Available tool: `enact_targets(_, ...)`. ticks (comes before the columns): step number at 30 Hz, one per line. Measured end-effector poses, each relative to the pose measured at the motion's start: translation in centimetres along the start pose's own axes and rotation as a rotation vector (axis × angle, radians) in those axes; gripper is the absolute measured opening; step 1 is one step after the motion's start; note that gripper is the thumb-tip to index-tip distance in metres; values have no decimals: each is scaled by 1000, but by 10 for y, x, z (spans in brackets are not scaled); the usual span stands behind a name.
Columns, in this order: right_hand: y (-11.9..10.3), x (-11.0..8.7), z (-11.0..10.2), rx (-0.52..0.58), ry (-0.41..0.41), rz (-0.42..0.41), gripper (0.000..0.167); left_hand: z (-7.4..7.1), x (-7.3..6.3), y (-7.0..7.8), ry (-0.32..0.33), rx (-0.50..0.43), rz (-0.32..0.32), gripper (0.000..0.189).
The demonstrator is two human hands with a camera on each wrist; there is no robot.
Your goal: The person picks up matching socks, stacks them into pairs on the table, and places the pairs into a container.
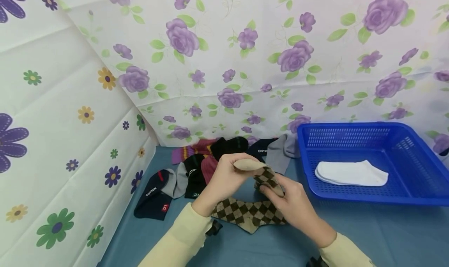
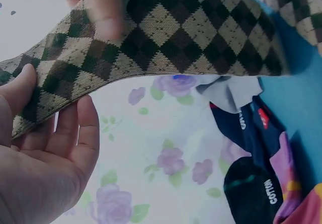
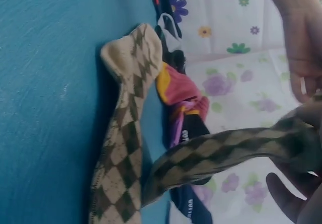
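The person's left hand and right hand grip 1 checkered sock, held above the tabletop, where a matching sock lies; to the right, a blue basket holds white socks.

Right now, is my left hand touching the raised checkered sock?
Touching. The left wrist view shows it: the left hand holds the raised checkered sock, its thumb lying over the patterned face and its fingers at the lower edge.
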State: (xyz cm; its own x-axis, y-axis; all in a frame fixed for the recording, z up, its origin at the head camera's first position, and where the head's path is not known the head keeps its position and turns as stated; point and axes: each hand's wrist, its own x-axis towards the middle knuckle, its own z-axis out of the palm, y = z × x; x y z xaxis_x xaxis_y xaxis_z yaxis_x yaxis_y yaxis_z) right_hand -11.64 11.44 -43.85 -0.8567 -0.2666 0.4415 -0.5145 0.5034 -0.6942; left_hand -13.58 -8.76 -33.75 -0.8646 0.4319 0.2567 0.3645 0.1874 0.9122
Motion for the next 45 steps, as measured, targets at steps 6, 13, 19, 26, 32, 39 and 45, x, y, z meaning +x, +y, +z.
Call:
enact_targets(6,10,2,6,-62,-8,63,29,-8,-2,4,24,-56,-27,15)
enact_targets(13,11,0,4,-78,9,130,23,-33,-18,1,90,42,-58,13)
enact_targets(19,13,-2,-1,-103,22,167,26,-48,-25,-3,172,227,-10,11)
enact_targets(26,15,-4,-2,53,-47,221,24,-60,-32,-11,150,238,-22,11)
enact_targets(32,20,-9,-1,32,-98,142,38,-75,-49,-34,24,146,-138,17)
enact_targets(39,25,-23,-3,-146,-170,17,35,-90,-64,-90,-42,103,-245,38)
enact_targets(45,36,-35,5,-298,-152,-156,31,-88,-71,-117,-67,40,-328,38)
